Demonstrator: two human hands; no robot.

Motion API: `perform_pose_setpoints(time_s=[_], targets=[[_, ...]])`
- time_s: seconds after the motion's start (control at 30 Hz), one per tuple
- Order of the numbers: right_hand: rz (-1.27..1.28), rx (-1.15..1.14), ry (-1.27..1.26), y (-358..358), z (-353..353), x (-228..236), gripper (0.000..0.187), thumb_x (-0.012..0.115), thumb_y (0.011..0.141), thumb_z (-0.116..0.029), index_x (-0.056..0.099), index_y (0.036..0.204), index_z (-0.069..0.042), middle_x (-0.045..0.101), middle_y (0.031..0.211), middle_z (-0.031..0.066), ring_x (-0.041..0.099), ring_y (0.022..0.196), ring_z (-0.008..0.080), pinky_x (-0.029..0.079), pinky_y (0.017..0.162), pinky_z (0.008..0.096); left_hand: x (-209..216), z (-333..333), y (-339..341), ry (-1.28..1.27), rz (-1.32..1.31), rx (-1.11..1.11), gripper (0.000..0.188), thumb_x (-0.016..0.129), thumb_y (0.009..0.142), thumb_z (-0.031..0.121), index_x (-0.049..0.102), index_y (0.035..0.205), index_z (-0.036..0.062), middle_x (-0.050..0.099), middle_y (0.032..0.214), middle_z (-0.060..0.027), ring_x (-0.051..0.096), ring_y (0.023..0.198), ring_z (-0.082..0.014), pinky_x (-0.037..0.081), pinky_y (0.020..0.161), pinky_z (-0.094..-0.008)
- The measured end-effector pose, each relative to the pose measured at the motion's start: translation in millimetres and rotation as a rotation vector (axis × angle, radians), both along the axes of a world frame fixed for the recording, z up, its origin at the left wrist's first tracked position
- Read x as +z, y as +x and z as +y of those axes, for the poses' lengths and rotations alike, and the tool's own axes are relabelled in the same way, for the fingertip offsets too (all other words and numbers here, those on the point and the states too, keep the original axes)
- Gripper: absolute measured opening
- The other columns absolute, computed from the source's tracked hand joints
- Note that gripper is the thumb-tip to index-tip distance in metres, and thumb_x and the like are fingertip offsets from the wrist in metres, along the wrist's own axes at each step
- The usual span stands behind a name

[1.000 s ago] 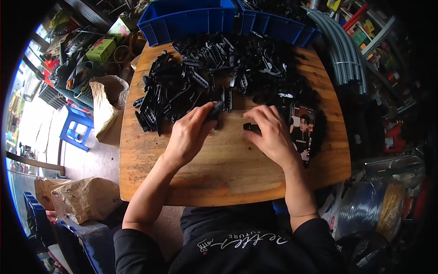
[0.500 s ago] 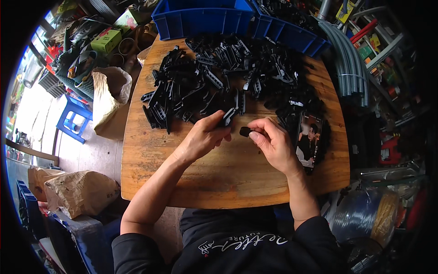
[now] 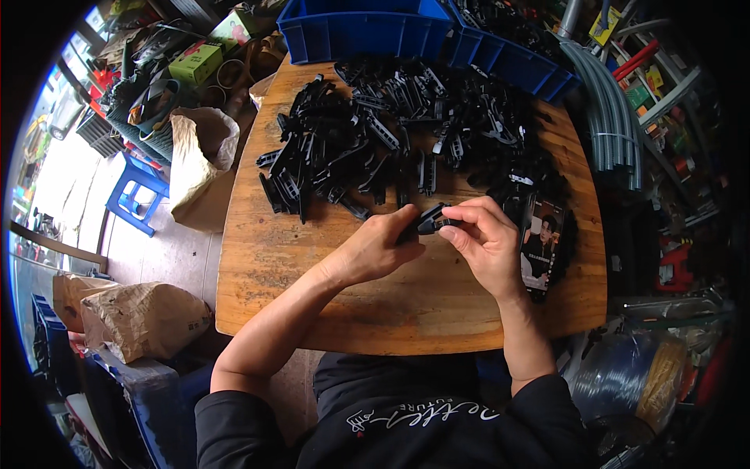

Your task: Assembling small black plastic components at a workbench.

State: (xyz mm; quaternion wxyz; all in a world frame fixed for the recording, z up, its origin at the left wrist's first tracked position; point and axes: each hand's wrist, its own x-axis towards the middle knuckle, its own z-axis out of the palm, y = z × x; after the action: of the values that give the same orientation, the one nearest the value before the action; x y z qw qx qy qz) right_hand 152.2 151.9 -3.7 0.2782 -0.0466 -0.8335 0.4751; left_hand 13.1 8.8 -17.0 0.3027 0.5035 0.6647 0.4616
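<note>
Left hand (image 3: 383,248): grip curled round black part (image 3: 429,220); right hand (image 3: 486,244) pinches its far end. Probably light, stiff, slightly slippery; best held by the sides.

Left grip (image 3: 383,244), right grip (image 3: 491,244), black pieces (image 3: 431,218) between them, heaped parts (image 3: 324,152), wooden table (image 3: 406,313)

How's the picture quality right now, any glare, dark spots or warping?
Head view: daylight glare whitens the ground left of the blue stool; head view: many piled black parts merge into shadow; head view: the wooden table's edges look bowed, and the picture's corners go black.
</note>
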Motion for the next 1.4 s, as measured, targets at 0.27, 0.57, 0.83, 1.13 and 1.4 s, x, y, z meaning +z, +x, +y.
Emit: perform_pose_setpoints(time_s=[0.27, 0.57, 0.83, 1.13, 1.4], targets=[[0.032, -0.006, 0.066, 0, -2, 2, 0.020, 0.072, 0.074, 0.000, 0.065, 0.093, -0.001, 0.060, 0.086, 0.0052, 0.060, 0.074, 0.0128, 0.051, 0.063, 0.0227, 4, -1, 6, -0.001, 0.067, 0.043, 0.037, 0.071, 0.079, 0.022, 0.050, 0.099, -0.0015, 0.056, 0.071, -0.0116, 0.051, 0.062, -0.0160, 0.043, 0.057, -0.0332], [0.017, -0.015, 0.153, -2, -6, 1, 0.016, 0.072, 0.075, -0.002, 0.065, 0.089, -0.001, 0.059, 0.086, 0.0058, 0.060, 0.076, 0.0128, 0.053, 0.063, 0.0231, 0, 1, 6, -0.018, 0.132, 0.006, 0.031, 0.067, 0.083, 0.022, 0.050, 0.095, -0.0017, 0.058, 0.071, -0.0171, 0.058, 0.062, -0.0263, 0.043, 0.057, -0.0364], [-0.191, 0.017, 0.010, 0, 5, 0, 0.039, 0.074, 0.078, -0.017, 0.056, 0.109, -0.002, 0.056, 0.084, 0.0010, 0.054, 0.074, 0.0077, 0.047, 0.066, 0.0198, 3, -1, 5, -0.112, 0.217, -0.081, 0.031, 0.061, 0.087, 0.017, 0.046, 0.104, -0.0025, 0.059, 0.071, -0.0206, 0.058, 0.064, -0.0368, 0.042, 0.057, -0.0385], [-0.245, 0.083, -0.105, 1, 12, -9, 0.035, 0.072, 0.080, -0.023, 0.056, 0.102, 0.000, 0.060, 0.079, -0.0006, 0.052, 0.071, 0.0032, 0.044, 0.062, 0.0183, 1, 0, 6, 0.011, 0.151, -0.072, 0.029, 0.061, 0.086, 0.014, 0.048, 0.107, -0.0026, 0.056, 0.066, -0.0165, 0.056, 0.059, -0.0307, 0.042, 0.055, -0.0354], [-0.248, 0.127, -0.290, 3, 7, 14, 0.031, 0.079, 0.072, -0.027, 0.058, 0.074, -0.004, 0.053, 0.062, -0.0051, 0.040, 0.054, 0.0004, 0.029, 0.048, 0.0174, 9, -8, 12, 0.124, 0.183, -0.100, 0.022, 0.063, 0.086, 0.019, 0.055, 0.092, -0.0013, 0.050, 0.059, -0.0102, 0.049, 0.051, -0.0210, 0.040, 0.051, -0.0330]])
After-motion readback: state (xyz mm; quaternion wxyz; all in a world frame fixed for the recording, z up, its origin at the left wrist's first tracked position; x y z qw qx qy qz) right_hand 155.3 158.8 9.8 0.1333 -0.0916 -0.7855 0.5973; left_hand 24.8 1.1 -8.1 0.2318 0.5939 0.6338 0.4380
